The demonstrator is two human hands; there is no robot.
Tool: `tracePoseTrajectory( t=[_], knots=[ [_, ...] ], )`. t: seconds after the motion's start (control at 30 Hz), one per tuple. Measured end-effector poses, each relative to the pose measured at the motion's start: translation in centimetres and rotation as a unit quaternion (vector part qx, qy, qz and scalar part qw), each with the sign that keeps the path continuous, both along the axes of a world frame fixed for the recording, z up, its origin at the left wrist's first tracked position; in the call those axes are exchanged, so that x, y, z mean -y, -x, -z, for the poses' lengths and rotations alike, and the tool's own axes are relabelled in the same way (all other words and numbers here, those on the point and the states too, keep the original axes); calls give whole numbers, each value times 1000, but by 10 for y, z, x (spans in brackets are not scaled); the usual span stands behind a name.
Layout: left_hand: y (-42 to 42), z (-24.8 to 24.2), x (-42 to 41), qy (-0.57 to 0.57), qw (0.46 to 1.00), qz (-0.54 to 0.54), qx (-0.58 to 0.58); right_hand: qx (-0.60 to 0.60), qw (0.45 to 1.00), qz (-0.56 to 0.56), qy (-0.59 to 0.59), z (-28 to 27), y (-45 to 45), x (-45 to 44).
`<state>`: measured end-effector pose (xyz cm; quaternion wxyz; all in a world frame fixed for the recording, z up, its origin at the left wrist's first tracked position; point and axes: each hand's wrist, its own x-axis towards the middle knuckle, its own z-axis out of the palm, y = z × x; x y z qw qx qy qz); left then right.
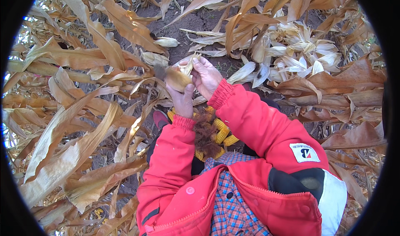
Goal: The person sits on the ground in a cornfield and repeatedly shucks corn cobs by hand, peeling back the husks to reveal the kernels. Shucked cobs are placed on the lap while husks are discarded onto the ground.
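An ear of corn point(178, 79), blurred, lies across my left hand point(182, 101), its thumb and fingers around the lower side. Dark silk point(160, 72) sticks out at the ear's left end. My right hand point(206, 76) pinches pale husk leaves point(188, 68) at the ear's upper right side. Below my hands, between my legs, is a pile of bare yellow corn cobs point(221, 131) with brown corn silk point(204, 133) over them. My forearms hide part of that pile.
Stripped husks point(304, 53) are heaped at the upper right. Unopened ears point(166, 42) lie on the soil point(193, 15) ahead. Dry corn stalks and leaves point(84, 183) crowd the left; a thick stalk point(343, 102) runs along the right. One shoe point(160, 118) shows beside the pile.
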<state>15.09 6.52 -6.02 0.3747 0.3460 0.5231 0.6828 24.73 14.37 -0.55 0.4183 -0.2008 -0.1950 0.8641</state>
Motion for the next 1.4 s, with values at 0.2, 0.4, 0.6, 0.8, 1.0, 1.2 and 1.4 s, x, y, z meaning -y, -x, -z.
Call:
tracePoseTrajectory(
  t=[0.2,0.4,0.6,0.8,1.0,1.2,1.4],
  knots=[
    [-8,-23,5,-49,942,87,321,-107,991,-22,77,-8,0,7],
    [-2,-34,5,11,919,47,391,-202,974,-88,59,-3,-2,8],
    [-3,-23,5,17,937,102,332,-66,995,3,80,-7,-1,6],
    [11,-8,8,-1,956,123,267,-17,1000,-13,7,-14,-4,2],
    [6,-9,2,10,956,45,291,89,991,-40,-91,-3,0,12],
    [16,-16,-1,52,933,16,355,96,983,-70,-138,6,2,18],
    [22,-4,-4,59,943,-72,321,30,996,-60,-60,-7,-4,17]
  ],
)
